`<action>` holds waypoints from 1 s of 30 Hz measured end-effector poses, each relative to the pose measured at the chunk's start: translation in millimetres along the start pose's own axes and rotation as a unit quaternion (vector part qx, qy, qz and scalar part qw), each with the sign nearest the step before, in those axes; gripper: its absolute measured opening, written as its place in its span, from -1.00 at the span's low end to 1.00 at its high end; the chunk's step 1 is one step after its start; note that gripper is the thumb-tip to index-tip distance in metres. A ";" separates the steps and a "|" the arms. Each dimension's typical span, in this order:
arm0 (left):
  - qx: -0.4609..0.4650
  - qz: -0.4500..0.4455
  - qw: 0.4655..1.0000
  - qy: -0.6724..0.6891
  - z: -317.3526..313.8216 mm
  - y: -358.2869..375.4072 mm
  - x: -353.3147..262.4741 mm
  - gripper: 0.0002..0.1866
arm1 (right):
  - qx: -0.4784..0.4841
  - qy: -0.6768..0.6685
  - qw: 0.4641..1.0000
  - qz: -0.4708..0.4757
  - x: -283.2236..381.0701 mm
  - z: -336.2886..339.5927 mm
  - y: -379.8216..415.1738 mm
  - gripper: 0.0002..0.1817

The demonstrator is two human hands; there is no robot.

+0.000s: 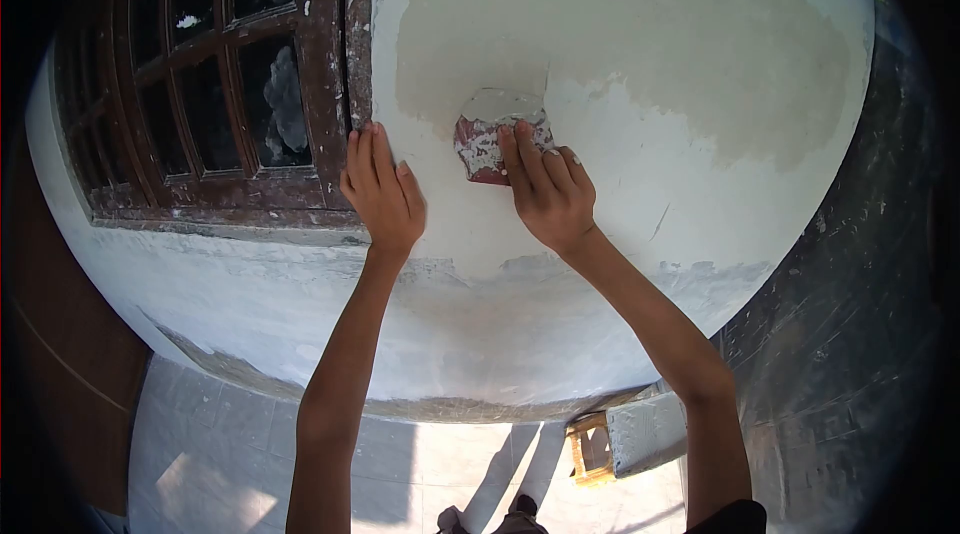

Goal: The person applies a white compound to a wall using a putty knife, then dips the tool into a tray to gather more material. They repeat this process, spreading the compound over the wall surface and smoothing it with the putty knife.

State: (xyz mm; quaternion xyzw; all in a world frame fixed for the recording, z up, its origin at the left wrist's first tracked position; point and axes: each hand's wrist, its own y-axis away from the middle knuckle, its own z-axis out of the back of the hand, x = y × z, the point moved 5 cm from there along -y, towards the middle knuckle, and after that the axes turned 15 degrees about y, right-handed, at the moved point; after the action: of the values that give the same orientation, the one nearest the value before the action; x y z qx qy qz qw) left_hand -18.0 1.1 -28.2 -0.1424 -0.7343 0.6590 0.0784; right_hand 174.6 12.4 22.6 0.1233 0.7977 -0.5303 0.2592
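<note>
My right hand presses a reddish putty spreader, smeared with white putty, against the pale wall. Its fingers lie over the tool's right side, and the thumb is hidden. Above and to the right spreads a greyish-beige patch of coating, darker than the white around it. My left hand rests flat on the wall, fingers stretched out, their tips at the edge of the brown window frame. Nothing shows in that hand.
A long box with a torn, open cardboard end stands on the tiled floor below the wall. My feet show at the bottom. A dark scuffed surface lies right, a brown panel left.
</note>
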 end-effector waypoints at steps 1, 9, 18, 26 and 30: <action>0.003 0.003 1.000 -0.004 -0.5 0.1 0.1 -0.47 | 0.011 -0.015 1.000 0.008 4.3 6.4 5.6 -0.61; 0.017 -0.011 0.999 -0.027 1.0 0.7 -1.2 -0.46 | 0.040 -0.072 0.993 -0.080 -53.7 25.2 -62.4 -0.56; 0.015 -0.016 0.999 -0.025 0.1 -1.1 -0.8 -0.47 | -0.006 -0.011 1.000 -0.028 -23.4 -9.7 -43.9 -0.57; -0.003 -0.005 1.000 0.010 -1.1 1.8 0.8 -0.47 | 0.063 -0.095 0.993 0.015 17.3 18.8 30.0 -0.57; 0.007 -0.009 1.000 -0.006 1.8 -0.3 -1.2 -0.47 | 0.068 -0.140 0.987 -0.049 -18.7 36.6 -5.9 -0.53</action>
State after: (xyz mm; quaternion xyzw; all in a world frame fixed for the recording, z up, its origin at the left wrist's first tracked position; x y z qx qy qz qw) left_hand -17.4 -1.0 -27.9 -0.1315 -0.7312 0.6645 0.0808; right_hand 197.8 -21.8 26.3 0.0254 0.7205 -0.6077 0.3330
